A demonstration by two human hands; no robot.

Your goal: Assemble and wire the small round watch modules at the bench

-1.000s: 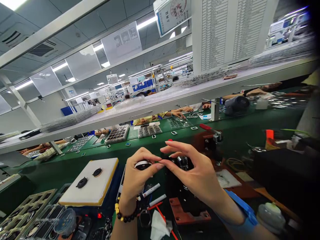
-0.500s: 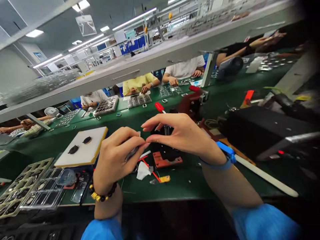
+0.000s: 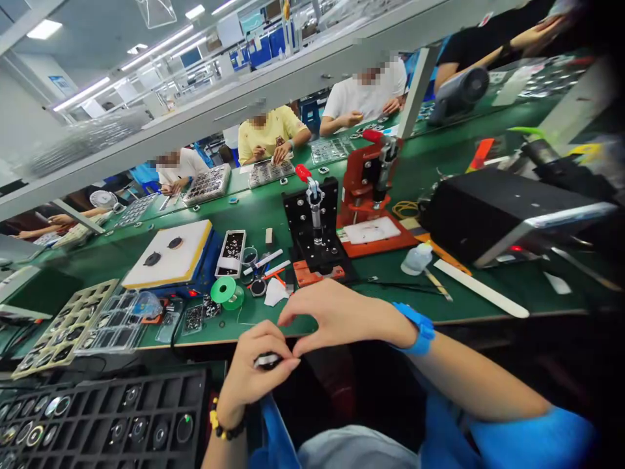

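My left hand (image 3: pixel 256 368) is closed around a small round black-and-silver part (image 3: pixel 267 360), which shows between its thumb and curled fingers; most of the part is hidden. My right hand (image 3: pixel 336 316) arches beside it with thumb and fingers apart in a C shape. Its thumb tip meets the left fingertips, and nothing shows in its grasp. Both hands are in front of the green bench's near edge (image 3: pixel 312 326). Below to the left is a black compartment tray (image 3: pixel 163 394) with round watch-like parts in some pockets.
Beyond the hands stand a black toggle press (image 3: pixel 312 228) and a red toggle press (image 3: pixel 359 176). Left are a white pad (image 3: pixel 166 260) with two dark discs, a solder spool (image 3: pixel 227 293) and a beige tray (image 3: pixel 63 332). A bottle (image 3: pixel 416 259) and black box (image 3: pixel 508 208) are right. Co-workers sit opposite.
The view has tipped down, bringing the black compartment tray into sight. Both hands have drawn back from over the bench to its near edge, the left still holding the round part.
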